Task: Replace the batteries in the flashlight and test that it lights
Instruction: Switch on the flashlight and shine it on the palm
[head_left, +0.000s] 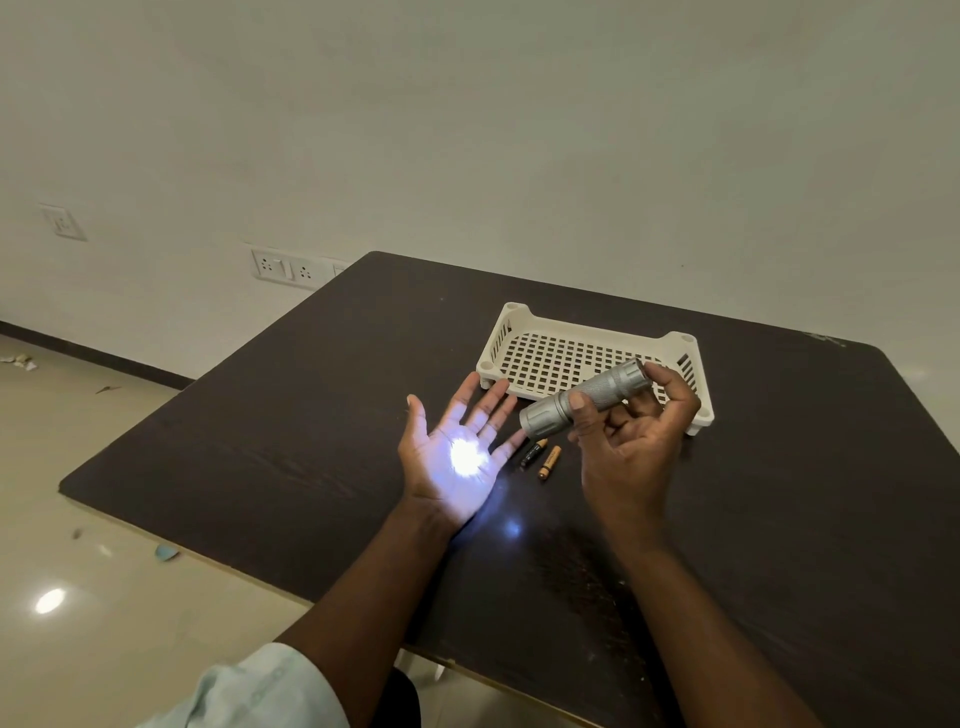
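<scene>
The right hand (631, 436) is closed around a silver flashlight (587, 397), thumb pressed across the knurled barrel and the fingers curled round the tail end, holding it up off the table (260, 441). The lamp end tilts down and to the person's left, aimed at the left hand (454, 449). That hand lies wide open, palm up, fingers spread, holding nothing; a bright white spot of light sits in the middle of the palm, and a fainter bluish glint shows on the dark tabletop just behind the wrist.

The flashlight hangs over the middle of the table, in front of a cream plastic basket (524, 319) with a gridded floor that stands toward the far edge. Two loose batteries (543, 456) lie on the table between the two hands, just below the lamp end, side by side and nearly touching; one is dark with an orange tip, the other copper-coloured. A pale sleeve (249, 696) covers the left forearm near the table's near edge.
</scene>
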